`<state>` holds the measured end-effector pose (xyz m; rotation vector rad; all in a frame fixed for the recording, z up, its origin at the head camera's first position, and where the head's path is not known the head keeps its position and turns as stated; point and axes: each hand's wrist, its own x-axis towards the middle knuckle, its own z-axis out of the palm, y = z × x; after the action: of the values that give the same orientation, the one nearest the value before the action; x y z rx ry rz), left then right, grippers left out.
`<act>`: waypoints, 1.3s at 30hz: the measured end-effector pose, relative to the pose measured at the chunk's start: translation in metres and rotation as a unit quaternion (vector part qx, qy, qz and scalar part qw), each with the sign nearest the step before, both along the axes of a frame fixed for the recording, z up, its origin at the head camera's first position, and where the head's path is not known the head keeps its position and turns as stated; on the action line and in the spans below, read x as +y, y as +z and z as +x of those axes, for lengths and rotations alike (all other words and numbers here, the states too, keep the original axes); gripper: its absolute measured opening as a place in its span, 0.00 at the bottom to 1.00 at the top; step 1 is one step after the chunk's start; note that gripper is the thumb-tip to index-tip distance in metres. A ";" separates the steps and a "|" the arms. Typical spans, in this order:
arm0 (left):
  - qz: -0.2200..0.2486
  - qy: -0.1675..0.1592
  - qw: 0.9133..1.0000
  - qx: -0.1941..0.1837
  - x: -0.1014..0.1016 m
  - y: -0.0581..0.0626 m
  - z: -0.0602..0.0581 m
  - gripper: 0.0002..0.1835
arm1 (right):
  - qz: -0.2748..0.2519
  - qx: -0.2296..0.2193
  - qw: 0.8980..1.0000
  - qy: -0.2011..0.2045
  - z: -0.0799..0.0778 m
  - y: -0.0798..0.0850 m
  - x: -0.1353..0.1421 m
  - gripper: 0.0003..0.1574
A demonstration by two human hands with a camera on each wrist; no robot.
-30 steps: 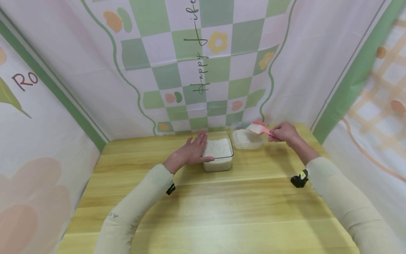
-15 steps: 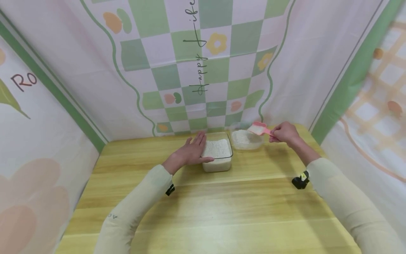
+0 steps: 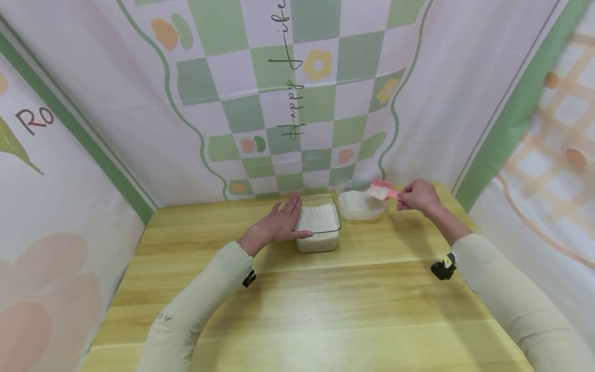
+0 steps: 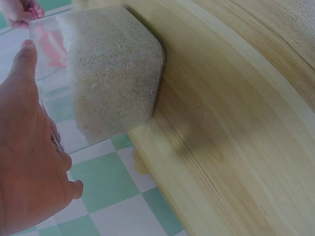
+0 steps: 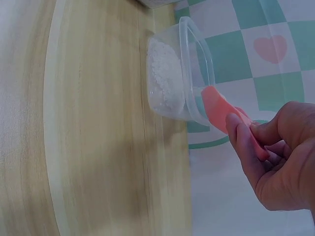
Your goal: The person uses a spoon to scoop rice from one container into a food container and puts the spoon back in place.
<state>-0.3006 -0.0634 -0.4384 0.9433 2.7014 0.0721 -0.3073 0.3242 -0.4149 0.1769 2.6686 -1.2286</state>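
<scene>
My right hand (image 3: 418, 195) pinches the handle of a pink scoop (image 3: 380, 189), whose bowl carries some white stuff. The scoop is over the right rim of a clear plastic tub (image 3: 364, 212). In the right wrist view, a loose white heap (image 5: 165, 73) lies in that tub. To its left stands a clear, square, dark-rimmed container (image 3: 318, 243), more than half full of rice (image 4: 115, 73). Against this container's left side rests my left hand (image 3: 281, 223), its fingers straight and its thumb along the front rim.
Both containers stand near the back edge of the wooden table (image 3: 297, 310). Close behind them hangs a green-and-white checked curtain (image 3: 316, 103). More printed cloth (image 3: 548, 206) hangs at the sides.
My right hand has shifted the scoop slightly right and toward me over the tub, and its bowl shows less white than before. The left hand stays in place.
</scene>
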 end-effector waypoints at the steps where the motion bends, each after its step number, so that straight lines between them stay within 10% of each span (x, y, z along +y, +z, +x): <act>1: 0.000 0.001 1.000 0.000 0.000 0.000 0.000 0.58 | 0.008 0.001 1.000 0.001 0.001 0.001 0.000 0.21; 39: -0.014 -0.005 1.000 0.015 0.000 -0.001 0.001 0.58 | 0.203 0.083 0.972 0.082 0.015 0.007 -0.008 0.13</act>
<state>-0.2997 -0.0633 -0.4395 0.9567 2.7171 0.0171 -0.2926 0.3159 -0.4077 -0.0925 2.9807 -0.6647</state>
